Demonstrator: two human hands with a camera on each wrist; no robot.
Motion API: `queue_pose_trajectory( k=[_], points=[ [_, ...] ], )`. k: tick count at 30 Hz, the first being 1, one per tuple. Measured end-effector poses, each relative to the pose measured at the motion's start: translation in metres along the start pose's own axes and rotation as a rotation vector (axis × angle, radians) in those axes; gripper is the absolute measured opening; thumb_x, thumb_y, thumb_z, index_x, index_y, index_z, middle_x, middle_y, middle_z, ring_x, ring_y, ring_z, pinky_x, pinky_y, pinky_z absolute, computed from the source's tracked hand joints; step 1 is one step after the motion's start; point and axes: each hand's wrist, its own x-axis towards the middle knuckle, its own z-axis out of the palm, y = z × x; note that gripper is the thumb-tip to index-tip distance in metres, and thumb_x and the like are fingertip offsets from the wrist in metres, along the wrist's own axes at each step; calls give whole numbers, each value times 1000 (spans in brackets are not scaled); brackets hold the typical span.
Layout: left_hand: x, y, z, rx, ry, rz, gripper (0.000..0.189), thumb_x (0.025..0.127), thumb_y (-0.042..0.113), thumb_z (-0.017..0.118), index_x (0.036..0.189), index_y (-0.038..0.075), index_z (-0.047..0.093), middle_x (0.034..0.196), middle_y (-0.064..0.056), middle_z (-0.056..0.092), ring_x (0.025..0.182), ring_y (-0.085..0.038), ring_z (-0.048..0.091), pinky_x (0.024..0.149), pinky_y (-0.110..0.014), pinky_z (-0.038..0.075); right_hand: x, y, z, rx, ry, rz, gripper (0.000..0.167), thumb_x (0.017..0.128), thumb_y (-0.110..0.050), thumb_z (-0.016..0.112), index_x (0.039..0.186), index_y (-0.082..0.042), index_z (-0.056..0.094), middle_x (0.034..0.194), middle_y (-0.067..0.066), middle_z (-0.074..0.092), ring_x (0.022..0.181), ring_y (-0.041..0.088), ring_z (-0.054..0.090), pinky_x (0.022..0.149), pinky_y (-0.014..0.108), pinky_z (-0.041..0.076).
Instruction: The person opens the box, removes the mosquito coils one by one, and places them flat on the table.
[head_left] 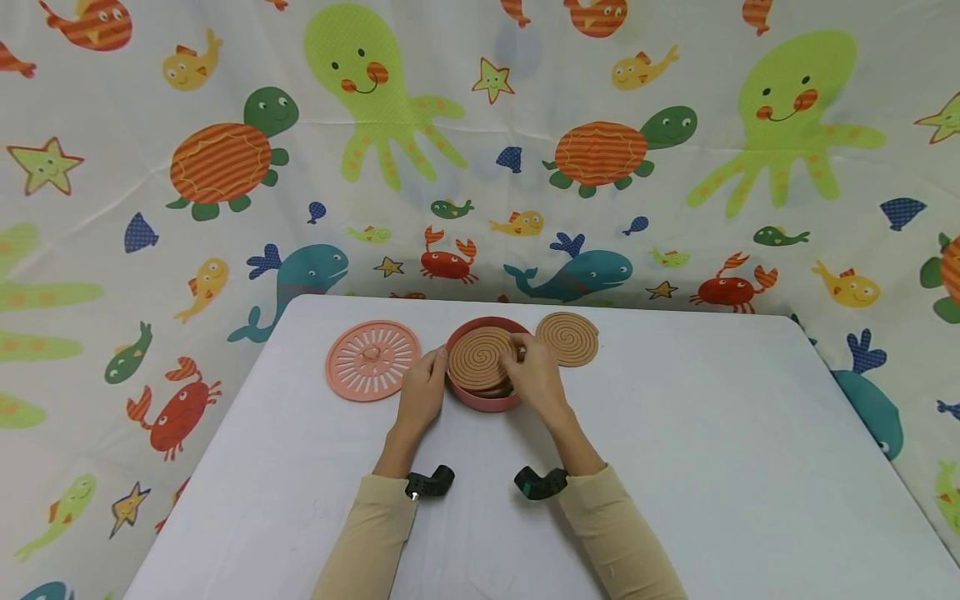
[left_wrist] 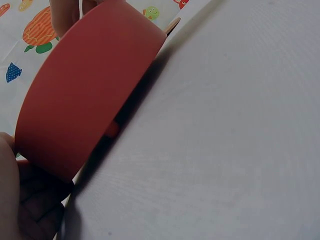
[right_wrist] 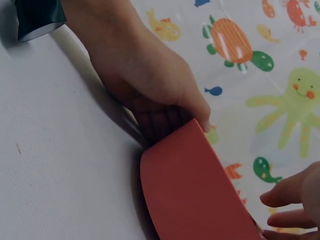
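Observation:
A round red box (head_left: 487, 405) stands on the table with a brown mosquito coil (head_left: 480, 358) at its top. My left hand (head_left: 423, 387) grips the box's left side; in the right wrist view its thumb lies at the rim and the fingers curl low against the red wall (right_wrist: 187, 185). At the coil's right edge, my right hand (head_left: 538, 375) pinches the coil between thumb and fingers. Part of another coil shows below it inside the box. From the left wrist, the box wall (left_wrist: 90, 85) hides the coils inside.
A pink slotted lid (head_left: 373, 361) with a small knob lies left of the box. Another mosquito coil (head_left: 567, 339) lies on the white table (head_left: 712, 467) right of the box. Behind the table hangs a curtain (head_left: 480, 192) printed with sea animals.

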Motion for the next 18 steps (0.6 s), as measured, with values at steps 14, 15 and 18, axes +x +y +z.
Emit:
queue_pose_trajectory(
  k=[14, 15, 18],
  points=[
    [-1, -1, 0, -1, 9, 13, 44, 108, 35, 43, 129, 6, 67, 127, -15, 70, 126, -29, 63, 105, -48, 51, 2, 0, -2, 123, 2, 142, 30, 96, -18, 66, 123, -6, 68, 114, 11, 70, 97, 22, 63, 69, 23, 55],
    [-1, -1, 0, -1, 9, 15, 44, 108, 35, 43, 129, 5, 67, 127, -15, 70, 126, -29, 63, 105, -48, 51, 2, 0, -3, 129, 1, 142, 29, 96, -18, 66, 122, -6, 69, 114, 11, 70, 97, 22, 64, 69, 23, 55],
    [0, -1, 0, -2, 7, 17, 44, 108, 35, 43, 130, 5, 66, 128, -15, 69, 127, -29, 62, 105, -48, 51, 2, 1, -3, 136, -1, 134, 26, 96, -17, 66, 119, -5, 71, 115, 11, 71, 99, 23, 67, 71, 26, 57]
  ],
)
